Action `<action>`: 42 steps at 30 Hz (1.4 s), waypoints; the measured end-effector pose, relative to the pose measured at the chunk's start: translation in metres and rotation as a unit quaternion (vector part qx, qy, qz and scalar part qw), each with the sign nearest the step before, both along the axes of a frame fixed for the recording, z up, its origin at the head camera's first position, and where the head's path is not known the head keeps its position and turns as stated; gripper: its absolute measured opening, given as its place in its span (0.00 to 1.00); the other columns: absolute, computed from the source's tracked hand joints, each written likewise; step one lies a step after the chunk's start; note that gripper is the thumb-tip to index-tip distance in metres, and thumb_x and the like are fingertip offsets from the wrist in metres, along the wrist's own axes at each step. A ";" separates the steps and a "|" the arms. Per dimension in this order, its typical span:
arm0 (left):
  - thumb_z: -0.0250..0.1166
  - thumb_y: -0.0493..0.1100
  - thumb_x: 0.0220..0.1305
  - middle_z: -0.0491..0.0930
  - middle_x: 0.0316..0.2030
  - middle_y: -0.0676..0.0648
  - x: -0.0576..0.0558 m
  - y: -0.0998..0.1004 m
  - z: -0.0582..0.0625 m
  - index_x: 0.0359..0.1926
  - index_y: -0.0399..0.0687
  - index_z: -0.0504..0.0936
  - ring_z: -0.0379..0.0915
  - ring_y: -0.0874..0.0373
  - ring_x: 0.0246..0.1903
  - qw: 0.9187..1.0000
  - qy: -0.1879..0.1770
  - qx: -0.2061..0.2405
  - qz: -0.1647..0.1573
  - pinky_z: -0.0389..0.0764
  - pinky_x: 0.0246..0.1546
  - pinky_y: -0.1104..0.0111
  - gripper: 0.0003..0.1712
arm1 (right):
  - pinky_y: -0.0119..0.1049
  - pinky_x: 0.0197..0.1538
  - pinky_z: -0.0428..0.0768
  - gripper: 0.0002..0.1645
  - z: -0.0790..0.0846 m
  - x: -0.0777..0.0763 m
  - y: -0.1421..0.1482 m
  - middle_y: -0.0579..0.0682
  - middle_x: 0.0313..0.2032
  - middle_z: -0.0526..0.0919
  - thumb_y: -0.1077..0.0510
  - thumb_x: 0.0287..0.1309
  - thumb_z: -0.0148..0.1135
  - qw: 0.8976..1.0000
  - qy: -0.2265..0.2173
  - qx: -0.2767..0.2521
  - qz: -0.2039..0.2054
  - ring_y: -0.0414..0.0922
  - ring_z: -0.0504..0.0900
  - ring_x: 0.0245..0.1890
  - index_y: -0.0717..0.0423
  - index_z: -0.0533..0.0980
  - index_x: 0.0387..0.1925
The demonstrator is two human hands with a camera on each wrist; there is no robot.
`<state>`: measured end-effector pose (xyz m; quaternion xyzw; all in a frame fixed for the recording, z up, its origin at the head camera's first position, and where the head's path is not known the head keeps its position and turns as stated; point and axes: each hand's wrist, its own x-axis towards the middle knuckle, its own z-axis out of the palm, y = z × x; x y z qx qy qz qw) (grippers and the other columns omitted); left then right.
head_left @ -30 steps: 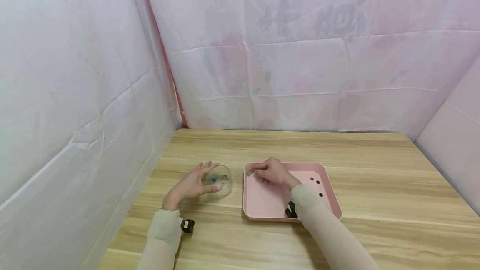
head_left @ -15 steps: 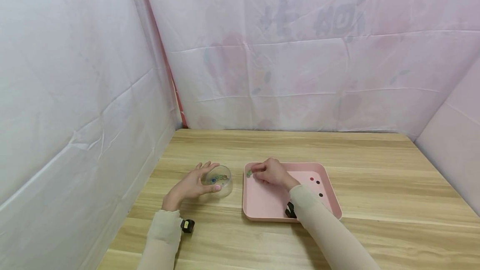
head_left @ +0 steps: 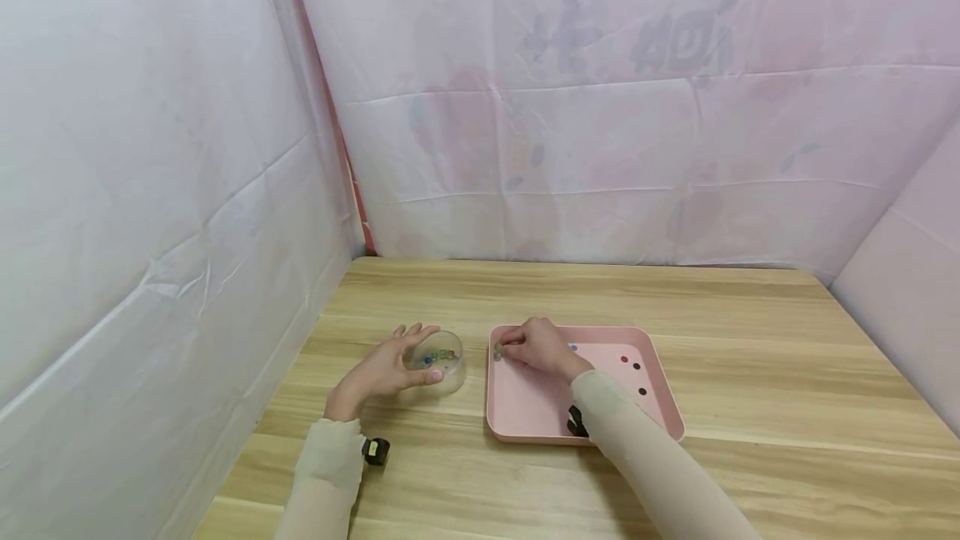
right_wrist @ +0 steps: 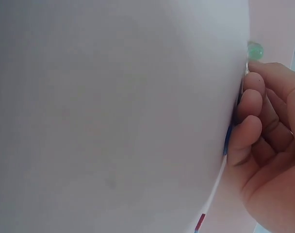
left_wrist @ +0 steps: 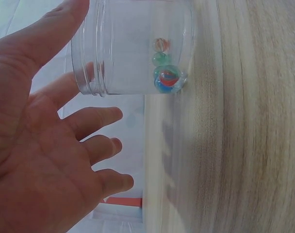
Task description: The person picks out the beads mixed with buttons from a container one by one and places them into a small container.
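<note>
My left hand [head_left: 382,365] holds a clear plastic jar [head_left: 448,377] on the table, thumb and forefinger round its rim, the other fingers spread. The jar lies tilted in the left wrist view, with several glass marbles, among them a green marble [left_wrist: 160,59] and a red-blue marble [left_wrist: 169,77]. In the pink tray [head_left: 525,419], my right hand [head_left: 543,346] reaches to the far left corner with its fingers curled. Its thumb and forefinger pinch at a marble [head_left: 498,347], partly hidden by the fingertips. A green marble [right_wrist: 255,51] shows just beyond the thumb tip in the right wrist view.
On the tray's right side lie a small red round piece [head_left: 624,359] and dark round pieces [head_left: 642,392]. A blue piece [head_left: 573,348] shows behind the right hand. A wooden table [head_left: 787,373] bears everything; white sheets [head_left: 600,148] hang behind and beside it.
My right hand has shifted slightly toward me, and the marbles at its fingertips have moved the same way. The blue piece behind it has come into view. The left hand and jar stay put.
</note>
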<state>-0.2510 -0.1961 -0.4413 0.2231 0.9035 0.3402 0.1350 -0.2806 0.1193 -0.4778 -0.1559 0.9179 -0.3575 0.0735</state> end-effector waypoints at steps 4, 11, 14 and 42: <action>0.75 0.61 0.64 0.52 0.82 0.31 0.000 0.000 0.000 0.82 0.54 0.63 0.36 0.26 0.82 1.000 -0.002 -0.001 0.001 0.47 0.74 0.25 0.51 | 0.27 0.29 0.72 0.05 0.001 0.000 -0.002 0.40 0.24 0.88 0.54 0.66 0.72 1.000 0.005 0.005 0.003 0.34 0.73 0.20 0.46 0.92 0.37; 0.75 0.61 0.64 0.51 0.82 0.31 0.001 0.000 0.002 0.82 0.54 0.62 0.35 0.26 0.82 1.000 -0.004 -0.003 0.001 0.47 0.74 0.24 0.52 | 0.29 0.33 0.73 0.05 0.003 -0.001 -0.003 0.42 0.36 0.92 0.54 0.66 0.73 1.000 -0.001 -0.004 -0.002 0.36 0.74 0.26 0.45 0.92 0.38; 0.74 0.62 0.64 0.51 0.82 0.31 0.001 0.000 0.003 0.82 0.54 0.62 0.35 0.26 0.82 1.000 -0.004 -0.006 0.000 0.47 0.74 0.24 0.52 | 0.28 0.33 0.73 0.05 0.002 -0.001 -0.001 0.44 0.40 0.93 0.55 0.66 0.73 1.000 -0.006 -0.015 0.000 0.36 0.75 0.27 0.45 0.92 0.40; 0.75 0.60 0.65 0.52 0.81 0.29 -0.002 -0.001 0.001 0.82 0.52 0.63 0.36 0.26 0.82 1.000 0.000 -0.002 -0.002 0.47 0.74 0.25 0.51 | 0.33 0.27 0.82 0.15 0.030 0.003 0.002 0.50 0.37 0.93 0.54 0.70 0.68 0.997 -0.011 -0.075 -0.014 0.45 0.90 0.29 0.54 0.88 0.54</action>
